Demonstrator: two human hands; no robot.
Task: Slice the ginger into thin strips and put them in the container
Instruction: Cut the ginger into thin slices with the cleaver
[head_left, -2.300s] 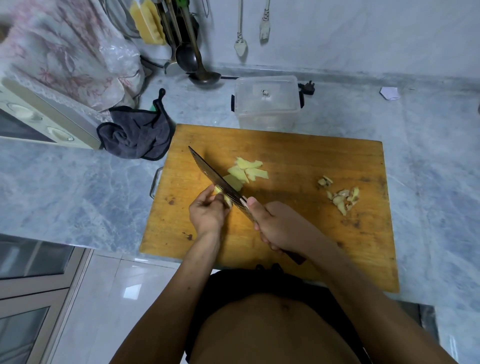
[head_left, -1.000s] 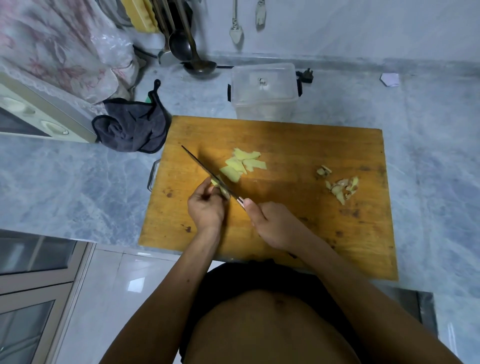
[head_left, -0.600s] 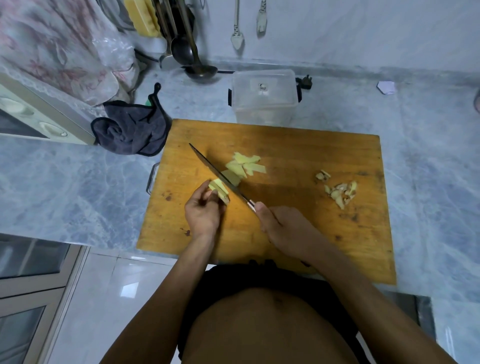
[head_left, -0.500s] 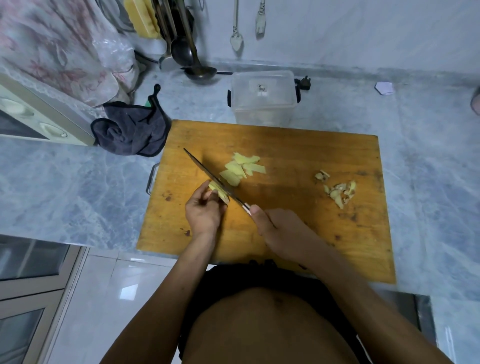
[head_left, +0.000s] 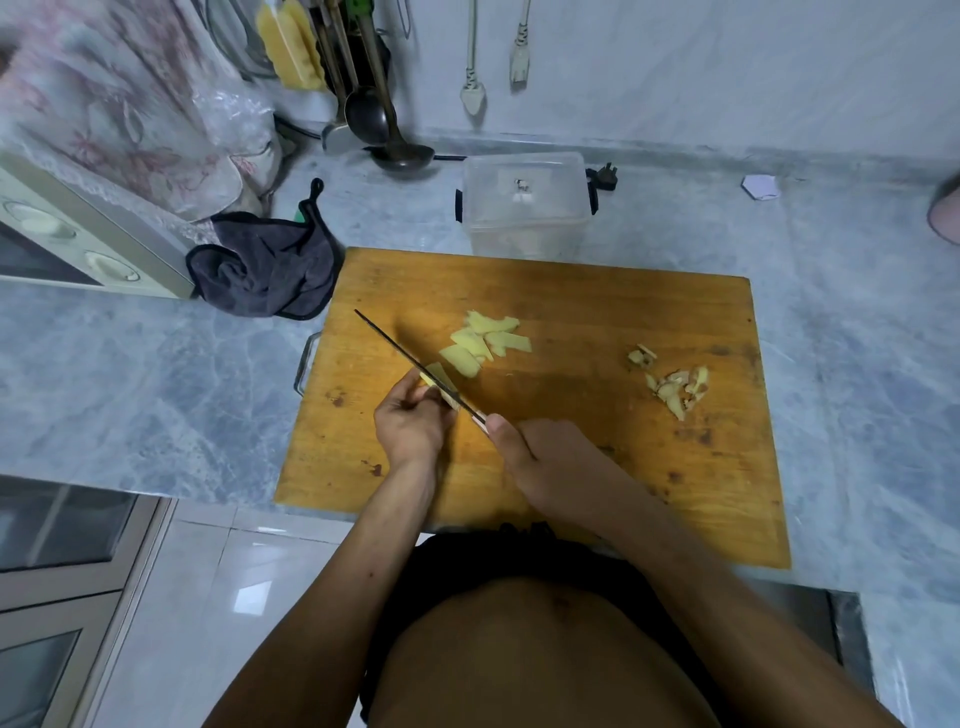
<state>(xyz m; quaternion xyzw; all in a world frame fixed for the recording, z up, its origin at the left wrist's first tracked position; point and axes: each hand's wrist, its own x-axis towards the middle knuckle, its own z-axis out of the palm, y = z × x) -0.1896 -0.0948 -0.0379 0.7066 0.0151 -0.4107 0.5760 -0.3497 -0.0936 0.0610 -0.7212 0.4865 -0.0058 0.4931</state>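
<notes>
The ginger piece (head_left: 435, 375) I am cutting sits under the fingertips of my left hand (head_left: 410, 423), which curls round it and pins it to the wooden cutting board (head_left: 571, 457). The knife (head_left: 415, 366) stands edge-on against it, just beyond my fingers; my right hand (head_left: 545, 457) is wrapped round the handle, thumb lying along the top near the blade's base.

Just past the blade, ahead of my left hand, a small heap of pale yellow ginger slices (head_left: 485, 340) lies flat on the board. These look like broad slices, not thin strips. Well off to the right of my right hand, brownish ginger peelings (head_left: 672, 387) lie scattered.

Beyond the board's far edge, straight ahead of my hands, stands the clear plastic container (head_left: 524, 205). Its lid appears to be on, and I cannot tell whether any ginger is inside.

I judge the task less than half done: peeling is finished and slicing nearly so, but cutting into strips and moving them to the container remain.

To the far left of my left hand a dark cloth (head_left: 265, 265) rests on the grey marble bench (head_left: 130, 374).
</notes>
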